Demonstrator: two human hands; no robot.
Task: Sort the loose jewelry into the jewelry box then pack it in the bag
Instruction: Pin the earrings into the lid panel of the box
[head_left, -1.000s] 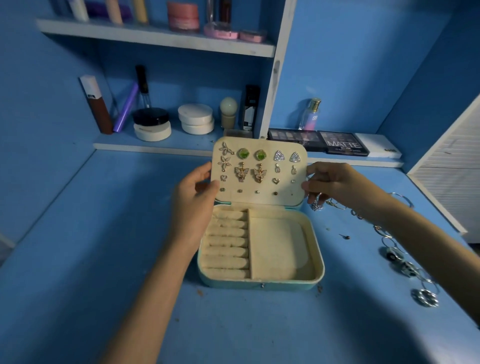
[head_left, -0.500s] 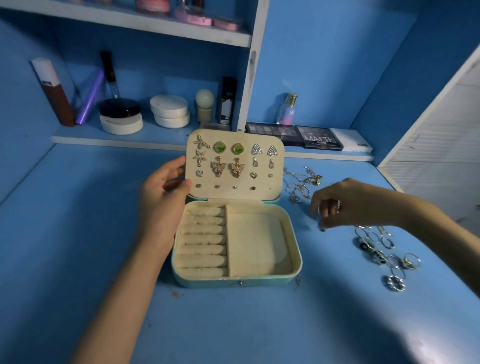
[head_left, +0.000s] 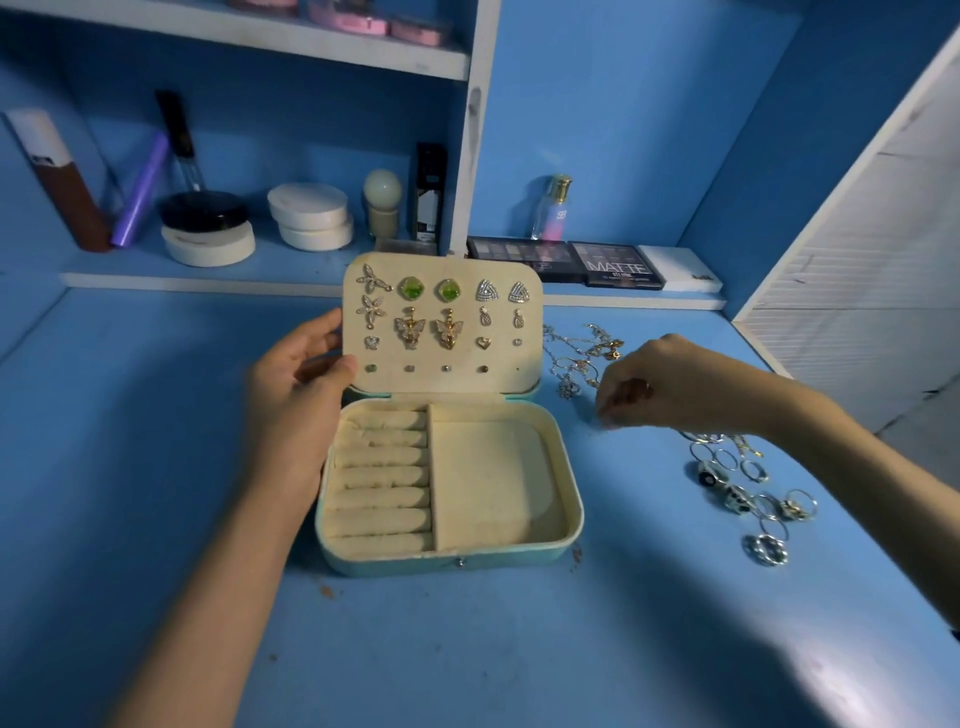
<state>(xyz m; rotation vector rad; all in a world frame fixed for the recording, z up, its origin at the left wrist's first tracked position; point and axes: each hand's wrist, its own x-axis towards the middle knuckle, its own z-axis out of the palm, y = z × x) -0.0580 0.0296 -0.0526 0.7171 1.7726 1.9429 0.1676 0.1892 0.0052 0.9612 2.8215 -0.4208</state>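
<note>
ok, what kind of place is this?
Likely a home vanity corner: blue shelves hold makeup jars, eyeshadow palettes and a perfume bottle, with an open jewelry box on the table.

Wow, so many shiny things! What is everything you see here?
jewelry box: one, teal with cream lining, open mid-table
earrings: many, gold, silver and green, pinned inside the lid
rings: a pile, mostly silver, right of the box
chains: a tangle, gold and silver, right of the lid
palettes: two, black, low shelf
perfume bottle: one, pink, gold cap, behind the palettes
left hand: one, holds the lid's left edge
right hand: one, fingers bunched downward, right of the box
</note>
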